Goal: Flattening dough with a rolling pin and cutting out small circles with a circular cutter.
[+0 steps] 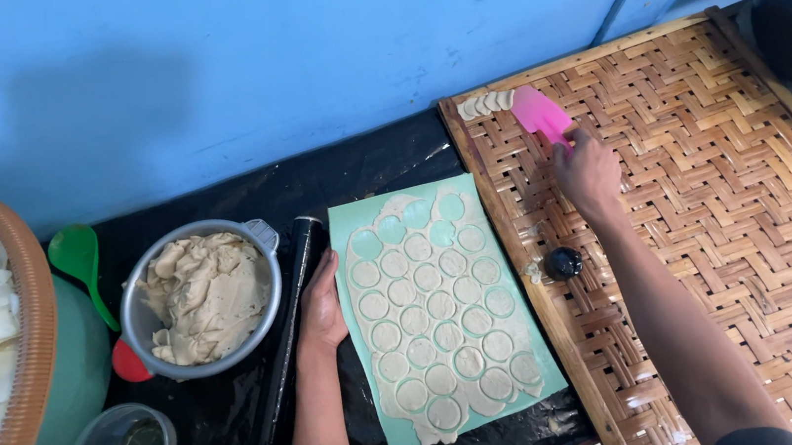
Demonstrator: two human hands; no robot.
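Right hand (587,171) closed on pink spatula (543,116), laying dough discs (487,103) at woven bamboo tray (713,216) corner. Left hand (321,306) rests flat and open beside green mat (369,424). Best keep blade low, discs overlapping evenly.

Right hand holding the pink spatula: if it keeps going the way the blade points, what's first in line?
The right hand points the pink spatula up-left across the woven bamboo tray. The blade tip already reaches the short row of dough discs at the tray's top-left corner, so it would likely meet those first, then the tray's rim.
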